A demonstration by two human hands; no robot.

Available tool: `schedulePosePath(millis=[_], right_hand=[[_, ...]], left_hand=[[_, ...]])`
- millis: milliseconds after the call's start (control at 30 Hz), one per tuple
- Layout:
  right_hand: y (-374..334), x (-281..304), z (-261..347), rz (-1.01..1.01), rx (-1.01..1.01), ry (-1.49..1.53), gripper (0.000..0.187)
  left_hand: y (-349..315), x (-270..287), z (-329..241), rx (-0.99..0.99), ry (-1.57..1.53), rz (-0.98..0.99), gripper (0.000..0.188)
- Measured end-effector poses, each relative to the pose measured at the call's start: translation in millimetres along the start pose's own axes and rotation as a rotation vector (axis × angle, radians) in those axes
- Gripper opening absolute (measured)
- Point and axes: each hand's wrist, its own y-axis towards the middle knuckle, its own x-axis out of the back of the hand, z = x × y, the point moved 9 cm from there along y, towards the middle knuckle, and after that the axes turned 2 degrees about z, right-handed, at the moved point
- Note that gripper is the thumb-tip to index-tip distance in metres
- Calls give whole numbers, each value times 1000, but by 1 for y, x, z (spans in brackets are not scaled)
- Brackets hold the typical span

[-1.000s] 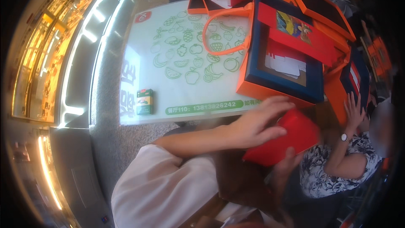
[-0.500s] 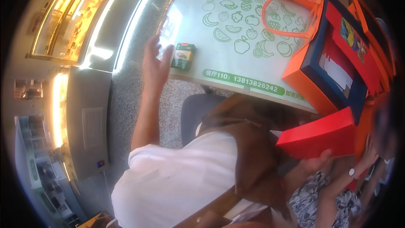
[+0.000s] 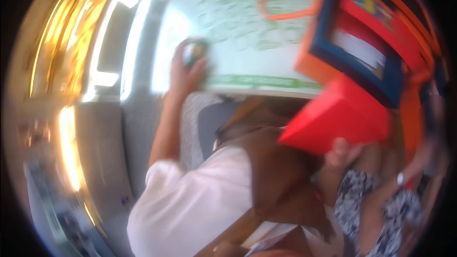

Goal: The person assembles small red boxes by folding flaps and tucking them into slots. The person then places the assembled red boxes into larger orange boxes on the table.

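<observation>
At the table's near left corner my left hand [image 3: 187,77] is closed round a small green carton [image 3: 194,51] the size of a pocket pack. Motion blurs it, and the fingers partly cover it. Below the table's right part, my right hand [image 3: 340,154] grips a red box [image 3: 340,116] from underneath, thumb on its near face. The red box is tilted and overlaps the near corner of a larger orange box with a dark blue lining [image 3: 378,92]. White paper-like pieces [image 3: 359,50] show inside that larger box.
The white table [image 3: 235,62] carries green fruit drawings. An orange loop handle [image 3: 263,0] sticks out over it. More orange and red packaging [image 3: 412,54] crowds the right. Beside it sits a person in patterned clothing with a wristwatch [image 3: 400,178]. A grey chair [image 3: 207,131] stands below the table edge.
My left hand has closed on the small green carton, which stood on the table beside it. My right hand has raised the red box up and leftward. The whole view has shifted and blurred.
</observation>
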Motion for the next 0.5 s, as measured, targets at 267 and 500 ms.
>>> schedulePosePath(millis=[267,500], right_hand=[[42,-81,0,325,-68,-300,70],[33,-104,-38,456,-141,-313,75]], left_hand=[[30,71,52,96,-14,-48,54],[31,71,110,95,83,-53,55]])
